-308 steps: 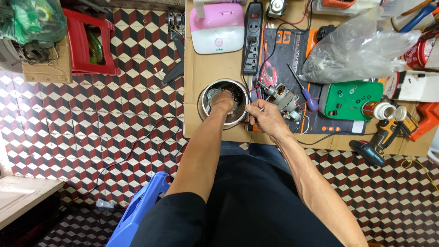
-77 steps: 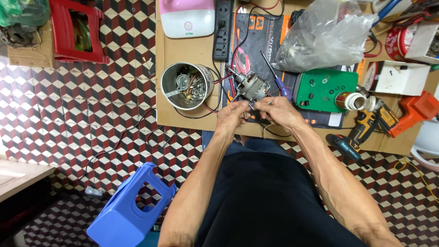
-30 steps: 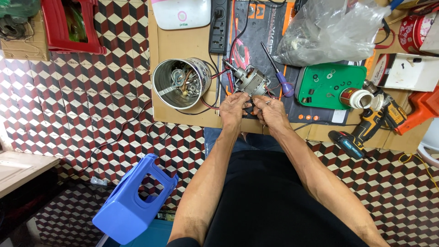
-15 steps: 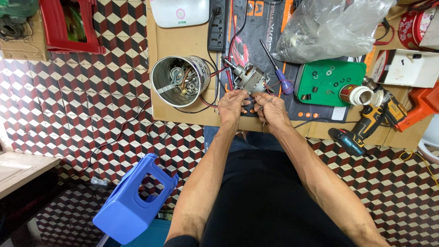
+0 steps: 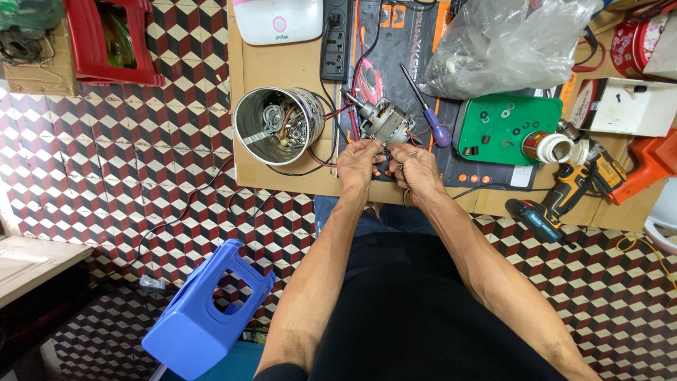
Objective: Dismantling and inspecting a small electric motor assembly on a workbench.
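On the table (image 5: 282, 70), the tin (image 5: 277, 125) lies left of the motor (image 5: 384, 121); the screwdriver (image 5: 425, 109), tray (image 5: 504, 129) and drill (image 5: 568, 194) lie right.

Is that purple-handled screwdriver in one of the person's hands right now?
No. The purple-handled screwdriver lies on the dark mat, apart from both hands, the left hand and right hand, which are at the small motor.

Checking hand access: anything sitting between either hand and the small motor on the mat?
Nothing visible. The left hand and right hand are both at the near end of the small motor, fingers on or right beside it. The purple-handled screwdriver lies to its right and the metal tin to its left, both clear of the hands.
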